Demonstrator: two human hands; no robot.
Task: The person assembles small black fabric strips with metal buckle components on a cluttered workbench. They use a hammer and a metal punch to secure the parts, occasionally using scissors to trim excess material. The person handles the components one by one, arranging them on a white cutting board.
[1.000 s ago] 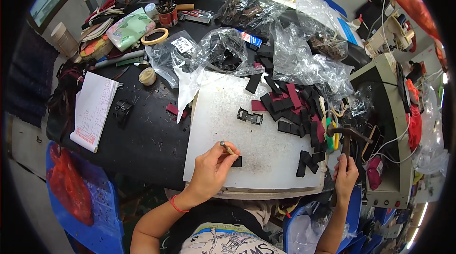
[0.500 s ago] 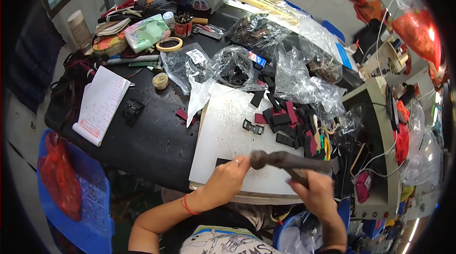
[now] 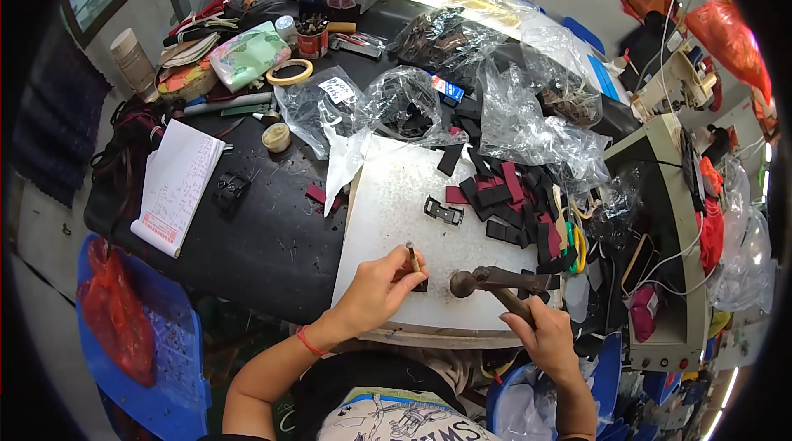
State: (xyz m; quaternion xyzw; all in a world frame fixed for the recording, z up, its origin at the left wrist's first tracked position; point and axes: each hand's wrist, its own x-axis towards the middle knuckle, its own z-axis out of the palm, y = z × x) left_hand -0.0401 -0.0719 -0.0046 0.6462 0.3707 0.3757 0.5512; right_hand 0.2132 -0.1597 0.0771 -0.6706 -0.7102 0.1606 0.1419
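Note:
My left hand (image 3: 384,288) pinches a short metal punch (image 3: 413,257) and holds it nearly upright over a white board (image 3: 375,218). At the punch's foot a small dark piece (image 3: 421,285) shows, mostly covered by my fingers. My right hand (image 3: 546,338) is closed round the handle of a hammer (image 3: 499,278). The hammer's rounded end points left, just beside the punch and apart from it. Farther up the board lies a black buckle (image 3: 444,212). To its right spreads a pile of black and maroon strap pieces (image 3: 513,185).
Clear plastic bags (image 3: 528,123) lie beyond the board. On the left of the black tabletop are a notepad (image 3: 177,181), a small jar (image 3: 276,137), a tape roll (image 3: 290,72) and another black part (image 3: 229,190). A beige cabinet (image 3: 693,276) stands at the right, and a blue chair (image 3: 177,342) at the lower left.
The hammer has drawn slightly right, away from my left hand, and is sharper now. The punch in my left fingers now shows, while the dark strip beneath is more covered. The view has shifted slightly.

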